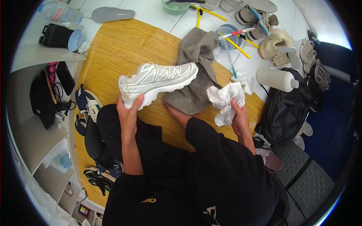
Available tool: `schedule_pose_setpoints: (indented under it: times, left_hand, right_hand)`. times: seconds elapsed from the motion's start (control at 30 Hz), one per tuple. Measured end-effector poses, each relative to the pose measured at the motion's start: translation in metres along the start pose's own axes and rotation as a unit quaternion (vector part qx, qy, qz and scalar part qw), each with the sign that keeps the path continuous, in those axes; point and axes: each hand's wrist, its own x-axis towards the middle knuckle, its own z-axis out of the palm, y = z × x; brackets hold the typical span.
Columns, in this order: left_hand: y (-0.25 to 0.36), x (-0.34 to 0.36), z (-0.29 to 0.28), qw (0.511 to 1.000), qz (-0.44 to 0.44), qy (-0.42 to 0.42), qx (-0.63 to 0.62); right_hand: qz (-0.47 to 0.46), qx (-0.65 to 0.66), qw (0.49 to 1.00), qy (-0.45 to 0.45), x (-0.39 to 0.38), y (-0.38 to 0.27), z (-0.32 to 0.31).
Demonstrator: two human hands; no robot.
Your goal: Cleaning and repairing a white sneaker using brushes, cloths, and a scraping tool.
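Observation:
My left hand (128, 112) grips a white sneaker (154, 81) by its heel, thumb on the near side of the sole. The sneaker is held sideways, its toe pointing right. In my right hand (240, 117) is a crumpled white tissue (226, 101), pinched between thumb and fingers, to the right of the shoe and apart from it. A grey-brown cloth (196, 81) lies rumpled on the floor, partly behind the sneaker's toe. My bare foot (177, 114) rests against the cloth's near edge.
A grey basin (229, 34) with brushes (236, 46) across it stands at the far right, near several beige shoes (277, 43). A white bottle (277, 80) lies by a black bag (284, 113). One grey insole (113, 14) is at the far left; an open shelf (28, 139) lines the left.

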Motion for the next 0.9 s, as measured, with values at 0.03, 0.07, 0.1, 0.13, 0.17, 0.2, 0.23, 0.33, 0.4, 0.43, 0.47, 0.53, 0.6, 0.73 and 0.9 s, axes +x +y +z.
schedule_pose_setpoints:
  times: [0.03, 0.07, 0.1, 0.13, 0.17, 0.2, 0.23, 0.33, 0.4, 0.43, 0.47, 0.53, 0.6, 0.73, 0.9]
  left_hand:
    - [0.000, 0.001, 0.000, 1.000, -0.002, -0.003, 0.001]
    - [0.001, 0.001, -0.001, 1.000, -0.003, -0.006, 0.002]
    - [0.001, 0.000, -0.001, 1.000, -0.002, -0.001, 0.003]
    - [-0.001, 0.002, 0.000, 1.000, 0.000, -0.006, 0.000]
    - [-0.001, 0.001, 0.000, 1.000, 0.004, -0.006, 0.005]
    - [0.000, 0.000, 0.000, 1.000, 0.006, -0.002, 0.006]
    - [0.002, 0.000, 0.002, 1.000, 0.006, -0.008, 0.002]
    - [0.004, 0.001, 0.001, 1.000, 0.006, -0.010, 0.000]
    - [0.007, 0.001, 0.000, 1.000, 0.009, -0.009, 0.001]
    - [0.007, 0.001, 0.000, 1.000, 0.020, -0.010, -0.003]
    - [0.009, -0.001, -0.003, 0.999, 0.031, -0.010, -0.006]
    - [0.013, -0.001, -0.009, 0.999, 0.038, -0.001, -0.013]
    - [0.024, -0.002, -0.012, 0.998, 0.055, 0.016, 0.008]
    - [0.044, 0.011, -0.025, 0.991, 0.077, 0.011, 0.112]
    - [0.047, 0.021, -0.036, 0.989, 0.040, -0.016, 0.140]
  right_hand:
    - [0.002, -0.001, 1.000, -0.004, 0.001, 0.001, 0.000]
    - [-0.004, 0.000, 1.000, 0.009, 0.002, 0.001, -0.004]
    - [-0.011, 0.000, 1.000, 0.022, 0.002, 0.002, -0.008]
    - [-0.034, -0.015, 0.999, 0.032, 0.001, -0.001, -0.014]
    - [-0.032, -0.014, 0.999, 0.028, 0.003, -0.007, -0.028]
    - [0.008, -0.208, 0.978, 0.024, 0.008, -0.015, -0.045]
    - [0.045, -0.395, 0.917, 0.020, 0.009, -0.023, -0.047]
    - [-0.141, -0.631, 0.763, -0.008, 0.006, -0.039, -0.037]
    - [-0.268, -0.596, 0.757, -0.008, 0.022, -0.039, -0.034]
    - [-0.271, -0.595, 0.757, -0.009, 0.032, -0.046, -0.023]
    - [-0.279, -0.579, 0.766, -0.016, 0.040, -0.055, -0.008]
    - [-0.288, -0.565, 0.773, -0.020, 0.065, -0.064, 0.014]
    - [-0.364, -0.614, 0.697, 0.068, 0.101, -0.062, 0.024]
    - [-0.308, -0.716, 0.623, 0.069, 0.144, -0.061, 0.026]
    - [-0.361, -0.638, 0.673, 0.098, 0.123, -0.081, 0.024]
